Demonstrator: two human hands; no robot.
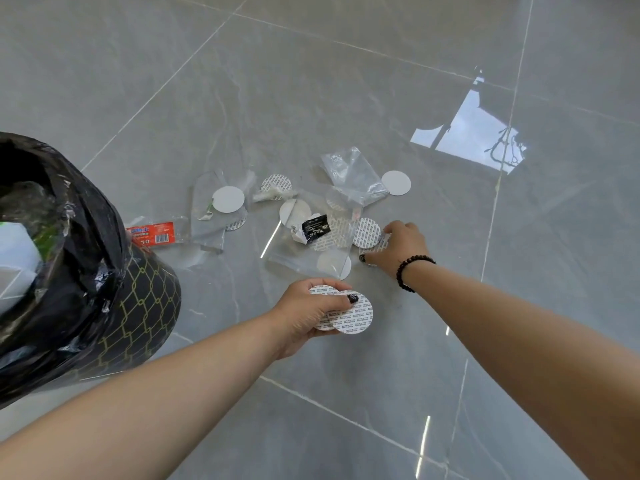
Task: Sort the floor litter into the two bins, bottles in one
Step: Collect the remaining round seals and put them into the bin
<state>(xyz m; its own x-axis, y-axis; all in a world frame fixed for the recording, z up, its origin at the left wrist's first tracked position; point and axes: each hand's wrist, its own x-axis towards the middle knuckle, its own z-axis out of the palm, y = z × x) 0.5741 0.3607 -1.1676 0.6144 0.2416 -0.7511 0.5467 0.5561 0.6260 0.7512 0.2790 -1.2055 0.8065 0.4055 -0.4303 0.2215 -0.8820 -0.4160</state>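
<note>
A: Item one, litter?
B: Round white discs (pixel 366 232), some printed with grey text, some plain, lay scattered on the floor (pixel 346 81) among clear bags (pixel 353 174), a black sachet (pixel 316 227) and a red wrapper (pixel 154 233).

A: Held stock?
B: The left hand (pixel 311 315) gripped a fan of printed discs (pixel 353 315), thumb clamped on top, just above the floor.

A: Right hand (pixel 398 249)?
B: It was lowered at the pile's edge, fingers curled onto a printed disc there; whether it was lifted, I could not tell. A bead bracelet (pixel 408 270) sat on the wrist.

A: Receptacle?
B: One bin (pixel 138 306), black with a gold lattice and lined with a black bag (pixel 86 220), stood left of the litter, paper inside.
</note>
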